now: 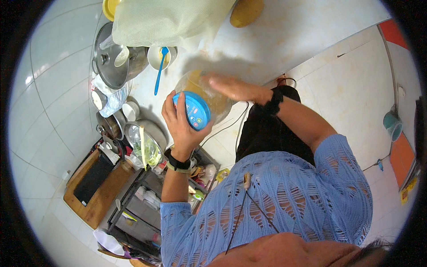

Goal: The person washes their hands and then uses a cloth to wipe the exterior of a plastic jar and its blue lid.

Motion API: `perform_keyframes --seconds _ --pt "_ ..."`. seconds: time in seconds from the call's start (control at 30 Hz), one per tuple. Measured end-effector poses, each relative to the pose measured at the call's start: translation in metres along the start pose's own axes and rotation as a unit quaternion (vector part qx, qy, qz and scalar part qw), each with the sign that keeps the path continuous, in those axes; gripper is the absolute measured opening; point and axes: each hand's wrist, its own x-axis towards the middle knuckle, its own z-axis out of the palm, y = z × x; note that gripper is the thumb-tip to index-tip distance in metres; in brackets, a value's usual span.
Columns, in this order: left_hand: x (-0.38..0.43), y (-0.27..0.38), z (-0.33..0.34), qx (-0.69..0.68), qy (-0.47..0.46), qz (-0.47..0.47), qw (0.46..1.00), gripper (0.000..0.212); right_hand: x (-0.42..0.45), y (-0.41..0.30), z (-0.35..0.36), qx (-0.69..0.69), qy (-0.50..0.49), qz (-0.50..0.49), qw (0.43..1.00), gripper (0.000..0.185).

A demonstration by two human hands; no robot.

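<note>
A large clear plastic jar with a blue screw lid is tilted in front of me, its lid towards my left side. Something yellow-brown shows through its wall; I cannot tell what. My left hand grips the jar at the lid end, fingers and thumb spread around the lid's rim. My right hand is blurred at the jar's far side, fingers stretched out along the wall. Whether it touches or grips the jar is unclear. Beyond the jar, a blue spoon leans out of a white bowl.
A mesh cover and a yellow oval fruit or vegetable lie on the white tabletop. Along the tiled wall stand a lidded steel pot, a white cup and a basin with greens. A cable hangs below the table edge.
</note>
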Motion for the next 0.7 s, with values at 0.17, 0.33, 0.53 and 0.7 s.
perform_keyframes --seconds 0.17,0.33,0.53,0.7 --pt "-0.001 -0.008 -0.001 -0.005 -0.008 0.041 0.999 0.103 -0.002 0.007 0.018 -0.143 0.054 -0.076 0.985 0.061" --pt "0.005 -0.020 -0.003 -0.022 -0.025 0.099 0.995 0.100 -0.003 -0.037 0.022 -0.189 0.008 -0.050 0.981 0.063" --pt "0.012 -0.035 -0.019 -0.010 -0.108 0.178 0.978 0.103 0.002 0.017 0.011 -0.085 0.103 0.041 0.990 0.073" --pt "0.001 -0.007 -0.028 0.062 -0.099 0.012 0.993 0.115 -0.011 -0.003 0.019 -0.169 0.115 -0.052 0.978 0.064"
